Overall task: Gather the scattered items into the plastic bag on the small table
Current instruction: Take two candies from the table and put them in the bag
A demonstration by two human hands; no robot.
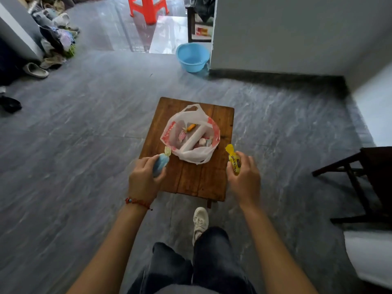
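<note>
A white plastic bag with red print lies open on the small wooden table. Inside it I see an orange candy and several pale wrapped sweets. My left hand grips a blue wrapped candy with a yellowish twisted end, just left of the bag. My right hand holds a yellow wrapped candy with dark lettering, just right of the bag. Both hands hover over the table's near corners.
A blue plastic basin stands on the grey floor beyond the table. An orange stool is further back. Shoes and clothes pile along the left wall. A dark wooden chair stands at right. My white shoe is beside the table's near edge.
</note>
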